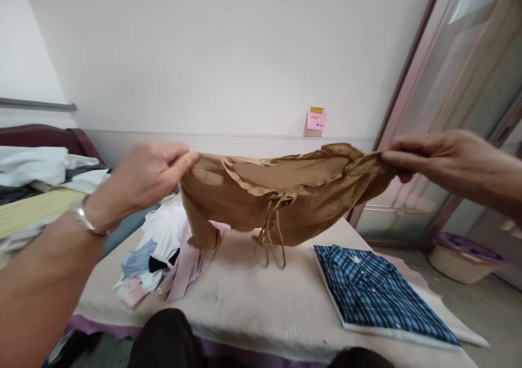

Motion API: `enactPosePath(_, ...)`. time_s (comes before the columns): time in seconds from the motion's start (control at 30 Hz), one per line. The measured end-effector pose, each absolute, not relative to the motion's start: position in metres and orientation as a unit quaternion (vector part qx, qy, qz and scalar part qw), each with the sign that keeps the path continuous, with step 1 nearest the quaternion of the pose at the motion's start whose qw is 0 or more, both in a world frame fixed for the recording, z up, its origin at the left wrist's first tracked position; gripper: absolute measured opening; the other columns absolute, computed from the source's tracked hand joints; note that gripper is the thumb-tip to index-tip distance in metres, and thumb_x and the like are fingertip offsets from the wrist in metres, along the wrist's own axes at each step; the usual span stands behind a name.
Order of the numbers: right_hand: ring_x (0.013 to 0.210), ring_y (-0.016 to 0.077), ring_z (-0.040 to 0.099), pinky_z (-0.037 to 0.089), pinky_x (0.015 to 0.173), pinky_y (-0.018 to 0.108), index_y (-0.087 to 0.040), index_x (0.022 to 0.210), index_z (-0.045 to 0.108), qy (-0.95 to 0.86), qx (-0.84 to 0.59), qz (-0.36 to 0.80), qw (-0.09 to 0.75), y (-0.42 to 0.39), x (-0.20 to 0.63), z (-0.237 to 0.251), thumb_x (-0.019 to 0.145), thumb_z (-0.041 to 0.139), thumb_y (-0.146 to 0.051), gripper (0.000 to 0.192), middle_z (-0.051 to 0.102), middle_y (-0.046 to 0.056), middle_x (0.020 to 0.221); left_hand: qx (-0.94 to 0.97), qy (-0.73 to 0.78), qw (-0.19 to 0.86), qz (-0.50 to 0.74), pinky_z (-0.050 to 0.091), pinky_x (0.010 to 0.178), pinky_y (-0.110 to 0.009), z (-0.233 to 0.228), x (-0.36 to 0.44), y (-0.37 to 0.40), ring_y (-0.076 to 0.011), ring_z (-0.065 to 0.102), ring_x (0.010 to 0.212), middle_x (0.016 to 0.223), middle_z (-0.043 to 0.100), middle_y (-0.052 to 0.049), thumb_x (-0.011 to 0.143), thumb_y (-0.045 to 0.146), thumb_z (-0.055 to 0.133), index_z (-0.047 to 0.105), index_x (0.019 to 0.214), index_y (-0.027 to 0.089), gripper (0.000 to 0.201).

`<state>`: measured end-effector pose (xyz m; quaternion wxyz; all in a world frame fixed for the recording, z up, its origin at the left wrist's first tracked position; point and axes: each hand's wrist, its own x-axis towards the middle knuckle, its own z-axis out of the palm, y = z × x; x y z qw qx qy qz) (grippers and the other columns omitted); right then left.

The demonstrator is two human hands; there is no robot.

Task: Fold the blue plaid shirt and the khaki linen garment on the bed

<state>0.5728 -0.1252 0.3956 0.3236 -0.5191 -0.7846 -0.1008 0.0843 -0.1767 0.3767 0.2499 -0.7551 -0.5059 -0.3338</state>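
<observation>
A brown garment with a ruffled neckline and a drawstring tied in a bow hangs stretched out in the air above the padded table. My left hand, with a silver bracelet at the wrist, pinches its left upper corner. On the opposite side, my right hand grips the right upper corner between thumb and fingers. The cords dangle from the middle of the neckline. Part of the pile behind the garment's lower left is hidden by it.
Loose white, pink and blue clothes lie on the table at left. A folded blue plaid shirt tops a flat stack at right. More clothes are heaped far left. A lidded tub stands on the floor. A pink note hangs on the wall.
</observation>
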Motion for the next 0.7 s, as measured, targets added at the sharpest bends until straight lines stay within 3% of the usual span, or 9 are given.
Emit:
enactPosePath(0.1, 0.054, 0.0053, 0.053, 0.038, 0.061, 0.029, -0.011, 0.083, 0.072, -0.73, -0.543, -0.198, 0.365, -0.153, 0.559, 0.414, 0.082, 0.043, -0.075, 0.07, 0.059, -0.004, 0.06, -0.715, -0.479, 0.335, -0.383, 0.023, 0.06, -0.023, 0.389, 0.087, -0.196, -0.0082, 0.028, 0.057, 0.058, 0.03, 0.006, 0.101, 0.05, 0.041, 0.05, 0.064, 0.017, 0.051)
enactPosePath(0.2, 0.053, 0.0062, 0.054, 0.037, 0.06, 0.028, -0.013, 0.08, 0.068, -0.73, -0.551, -0.192, 0.355, -0.149, 0.556, 0.411, 0.09, 0.041, -0.071, 0.065, 0.059, -0.002, 0.06, -0.709, -0.481, 0.35, -0.379, 0.024, 0.059, -0.024, 0.388, 0.093, -0.188, -0.0087, 0.03, 0.054, 0.058, 0.034, 0.005, 0.101, 0.054, 0.038, 0.052, 0.065, 0.018, 0.053)
enactPosePath(0.37, 0.053, 0.0111, 0.05, 0.031, 0.058, 0.026, -0.019, 0.073, 0.058, -0.769, -0.588, -0.137, 0.212, -0.088, 0.563, 0.346, 0.102, 0.051, -0.038, 0.035, 0.057, 0.0, 0.056, -0.761, -0.555, 0.247, -0.229, 0.035, 0.061, -0.028, 0.327, 0.101, -0.117, -0.0186, 0.059, 0.065, 0.068, 0.064, -0.003, 0.102, 0.05, 0.038, 0.063, 0.077, 0.02, 0.046)
enactPosePath(0.5, 0.059, 0.0166, 0.05, 0.026, 0.061, 0.03, -0.017, 0.084, 0.061, -0.742, -0.632, -0.194, 0.109, -0.03, 0.554, 0.308, 0.098, 0.047, -0.02, 0.02, 0.061, 0.008, 0.067, -0.735, -0.607, 0.21, -0.218, 0.041, 0.07, -0.03, 0.275, 0.115, -0.044, -0.0247, 0.068, 0.081, 0.085, 0.073, -0.01, 0.103, 0.048, 0.038, 0.066, 0.091, 0.02, 0.041)
enactPosePath(0.6, 0.065, 0.019, 0.053, 0.026, 0.063, 0.03, -0.011, 0.101, 0.063, -0.709, -0.658, -0.212, 0.14, 0.004, 0.549, 0.329, 0.093, 0.045, -0.013, 0.02, 0.066, 0.015, 0.079, -0.72, -0.615, 0.206, -0.248, 0.042, 0.073, -0.029, 0.284, 0.132, 0.005, -0.0245, 0.069, 0.084, 0.088, 0.074, -0.012, 0.103, 0.04, 0.041, 0.065, 0.098, 0.019, 0.032)
enactPosePath(0.7, 0.078, 0.0203, 0.055, 0.029, 0.068, 0.031, -0.002, 0.118, 0.058, -0.669, -0.671, -0.248, 0.201, 0.019, 0.553, 0.383, 0.095, 0.041, -0.014, 0.031, 0.066, 0.024, 0.097, -0.709, -0.6, 0.232, -0.291, 0.042, 0.076, -0.03, 0.334, 0.146, 0.038, -0.0244, 0.069, 0.087, 0.09, 0.073, -0.013, 0.105, 0.032, 0.038, 0.061, 0.106, 0.016, 0.028)
